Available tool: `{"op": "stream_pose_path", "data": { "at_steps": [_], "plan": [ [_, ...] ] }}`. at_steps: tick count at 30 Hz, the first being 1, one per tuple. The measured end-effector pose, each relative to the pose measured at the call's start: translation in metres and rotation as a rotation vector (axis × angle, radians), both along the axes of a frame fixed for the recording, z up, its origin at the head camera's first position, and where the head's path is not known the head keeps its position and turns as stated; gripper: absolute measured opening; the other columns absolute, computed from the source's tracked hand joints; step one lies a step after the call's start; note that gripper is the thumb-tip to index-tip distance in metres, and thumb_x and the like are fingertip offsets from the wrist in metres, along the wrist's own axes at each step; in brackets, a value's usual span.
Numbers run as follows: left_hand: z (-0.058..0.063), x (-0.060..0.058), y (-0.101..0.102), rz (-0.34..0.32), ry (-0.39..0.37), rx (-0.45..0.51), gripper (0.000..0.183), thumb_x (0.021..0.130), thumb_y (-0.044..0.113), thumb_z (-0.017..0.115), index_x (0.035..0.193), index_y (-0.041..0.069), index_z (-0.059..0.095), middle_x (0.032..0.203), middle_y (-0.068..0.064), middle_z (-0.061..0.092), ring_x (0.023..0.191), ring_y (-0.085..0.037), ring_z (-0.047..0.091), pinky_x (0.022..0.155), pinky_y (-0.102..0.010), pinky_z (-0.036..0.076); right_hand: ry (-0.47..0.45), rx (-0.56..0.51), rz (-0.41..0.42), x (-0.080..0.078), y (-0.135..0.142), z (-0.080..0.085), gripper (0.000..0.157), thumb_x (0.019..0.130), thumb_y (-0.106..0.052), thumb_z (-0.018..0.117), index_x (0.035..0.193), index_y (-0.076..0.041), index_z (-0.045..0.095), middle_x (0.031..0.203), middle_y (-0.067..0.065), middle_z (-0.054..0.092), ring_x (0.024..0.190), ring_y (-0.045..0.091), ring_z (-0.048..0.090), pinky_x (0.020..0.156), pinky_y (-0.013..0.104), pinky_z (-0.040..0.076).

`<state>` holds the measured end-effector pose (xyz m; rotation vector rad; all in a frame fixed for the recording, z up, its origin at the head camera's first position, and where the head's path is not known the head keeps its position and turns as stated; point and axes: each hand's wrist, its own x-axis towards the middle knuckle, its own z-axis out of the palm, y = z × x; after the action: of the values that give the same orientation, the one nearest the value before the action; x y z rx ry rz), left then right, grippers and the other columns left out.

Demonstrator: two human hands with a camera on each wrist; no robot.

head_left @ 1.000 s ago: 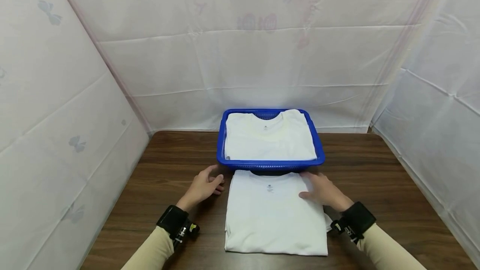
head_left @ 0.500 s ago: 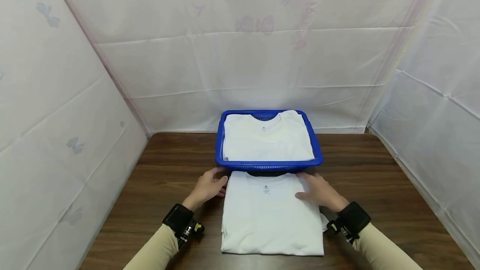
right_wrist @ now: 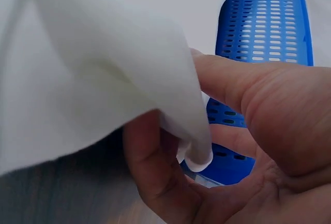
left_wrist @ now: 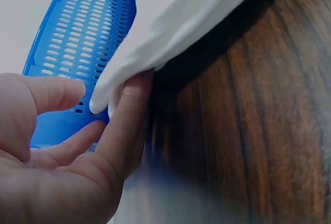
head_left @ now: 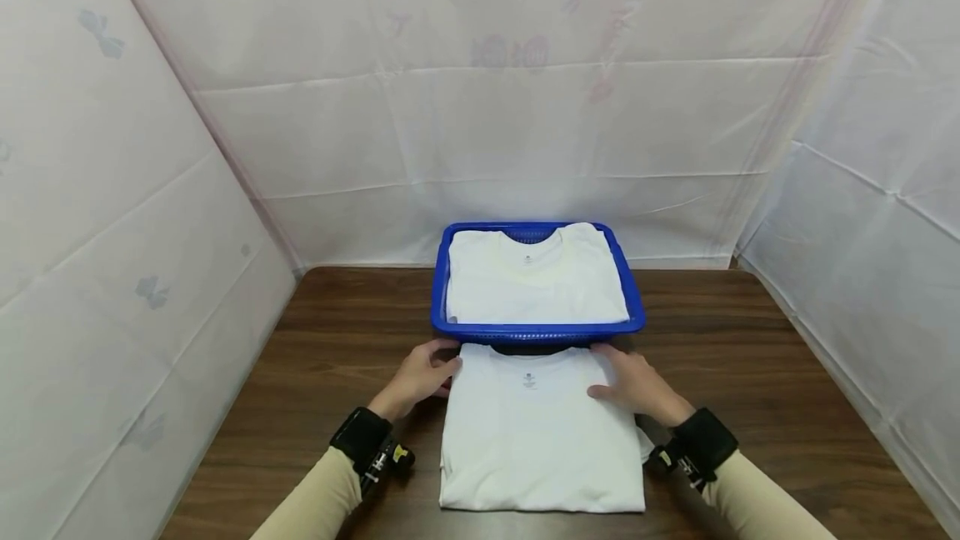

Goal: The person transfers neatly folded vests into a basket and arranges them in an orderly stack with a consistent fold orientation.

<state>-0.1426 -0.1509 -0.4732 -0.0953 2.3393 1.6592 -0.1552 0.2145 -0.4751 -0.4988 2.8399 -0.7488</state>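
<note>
A folded white T-shirt [head_left: 536, 448] lies on the table, neckline toward the blue basket. At its far right corner my right hand [head_left: 641, 386] grips it; in the right wrist view the thumb lies on top of the T-shirt [right_wrist: 103, 53] and fingers [right_wrist: 145, 151] reach beneath the edge. Beside the far left corner is my left hand [head_left: 416, 375]. Fingertips of that hand tuck under the T-shirt [left_wrist: 170, 22] in the left wrist view, while the thumb [left_wrist: 59, 92] stands slightly apart from the cloth. The tips under the cloth are hidden.
Just beyond the T-shirt stands a blue perforated basket [head_left: 540, 328] with folded white shirts [head_left: 536, 282] inside. Brown wood-grain tabletop [head_left: 337, 315] extends to both sides. White sheeting [head_left: 480, 132] encloses the back and sides.
My left hand has moved right to the T-shirt's edge, its fingertips going under the corner. The right hand has stayed at the right corner. The view has shifted slightly.
</note>
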Motion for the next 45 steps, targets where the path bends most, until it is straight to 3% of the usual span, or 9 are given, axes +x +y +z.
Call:
{"op": "stream_pose_path", "data": {
  "at_steps": [4, 9, 14, 20, 23, 28, 35, 42, 45],
  "plan": [
    [0.000, 0.000, -0.002, -0.011, -0.001, 0.030, 0.042, 0.102, 0.014, 0.063, 0.141, 0.002, 0.054, 0.103, -0.019, 0.068, 0.085, -0.024, 0.069, 0.071, -0.040, 0.063, 0.013, -0.031, -0.002, 0.000, 0.000, -0.001, 0.067, 0.089, -0.019, 0.082, 0.145, 0.004, 0.052, 0.143, 0.027, 0.056, 0.127, 0.047, 0.056, 0.101, 0.062, 0.047],
    [-0.003, 0.001, -0.004, -0.054, 0.064, 0.015, 0.038, 0.101, 0.012, 0.065, 0.137, 0.007, 0.053, 0.113, -0.017, 0.066, 0.089, -0.024, 0.070, 0.068, -0.040, 0.062, 0.043, -0.077, 0.008, 0.000, 0.001, 0.001, 0.058, 0.091, -0.015, 0.080, 0.141, 0.002, 0.055, 0.140, 0.025, 0.059, 0.123, 0.043, 0.059, 0.100, 0.059, 0.049],
    [-0.006, 0.005, -0.006, -0.106, 0.133, 0.023, 0.037, 0.101, 0.007, 0.065, 0.134, 0.008, 0.051, 0.107, -0.017, 0.070, 0.087, -0.024, 0.069, 0.065, -0.039, 0.061, 0.043, -0.122, 0.045, 0.001, 0.003, 0.003, 0.044, 0.092, -0.011, 0.077, 0.133, -0.005, 0.062, 0.135, 0.020, 0.063, 0.118, 0.037, 0.062, 0.095, 0.058, 0.051],
    [-0.002, 0.008, -0.011, -0.225, 0.132, 0.033, 0.029, 0.102, 0.009, 0.064, 0.131, 0.007, 0.062, 0.105, -0.015, 0.066, 0.087, -0.023, 0.065, 0.067, -0.040, 0.062, 0.109, -0.137, 0.156, 0.005, 0.011, 0.004, 0.043, 0.093, -0.009, 0.076, 0.135, -0.009, 0.065, 0.133, 0.017, 0.064, 0.119, 0.036, 0.061, 0.095, 0.054, 0.051],
    [0.000, 0.010, -0.014, -0.299, 0.110, 0.011, 0.028, 0.103, 0.011, 0.064, 0.130, 0.007, 0.066, 0.110, -0.014, 0.063, 0.090, -0.023, 0.064, 0.071, -0.040, 0.062, 0.108, -0.130, 0.214, 0.008, 0.016, 0.005, 0.047, 0.093, -0.010, 0.076, 0.138, -0.010, 0.064, 0.129, 0.018, 0.063, 0.110, 0.031, 0.061, 0.089, 0.049, 0.051],
    [0.001, 0.012, -0.018, -0.402, 0.140, -0.047, 0.034, 0.099, 0.011, 0.069, 0.133, 0.006, 0.066, 0.133, -0.019, 0.060, 0.105, -0.025, 0.064, 0.085, -0.036, 0.059, 0.032, -0.132, 0.228, 0.012, 0.023, 0.006, 0.048, 0.093, -0.012, 0.077, 0.139, -0.010, 0.063, 0.136, 0.021, 0.060, 0.120, 0.036, 0.058, 0.097, 0.057, 0.050],
    [-0.004, 0.014, -0.021, -0.398, 0.082, 0.012, 0.057, 0.093, 0.000, 0.074, 0.146, 0.010, 0.056, 0.156, -0.025, 0.041, 0.094, -0.025, 0.072, 0.074, -0.036, 0.061, -0.049, -0.109, 0.189, 0.010, 0.023, 0.007, 0.050, 0.092, -0.014, 0.078, 0.140, -0.009, 0.063, 0.143, 0.023, 0.056, 0.128, 0.040, 0.055, 0.101, 0.061, 0.047],
    [-0.008, 0.015, -0.020, -0.372, 0.122, -0.035, 0.060, 0.091, -0.004, 0.074, 0.146, 0.014, 0.057, 0.158, -0.020, 0.041, 0.118, -0.032, 0.064, 0.082, -0.035, 0.060, -0.114, -0.072, 0.167, 0.006, 0.024, 0.004, 0.060, 0.091, -0.011, 0.079, 0.147, -0.010, 0.057, 0.148, 0.025, 0.052, 0.129, 0.039, 0.055, 0.101, 0.060, 0.048],
    [-0.012, 0.013, -0.020, -0.355, 0.096, -0.017, 0.060, 0.092, -0.006, 0.072, 0.146, 0.014, 0.057, 0.158, -0.022, 0.041, 0.102, -0.027, 0.071, 0.079, -0.036, 0.061, -0.116, -0.061, 0.167, 0.004, 0.026, 0.000, 0.064, 0.090, -0.011, 0.079, 0.149, -0.010, 0.054, 0.149, 0.027, 0.050, 0.128, 0.039, 0.056, 0.101, 0.061, 0.048]
  ]
}}
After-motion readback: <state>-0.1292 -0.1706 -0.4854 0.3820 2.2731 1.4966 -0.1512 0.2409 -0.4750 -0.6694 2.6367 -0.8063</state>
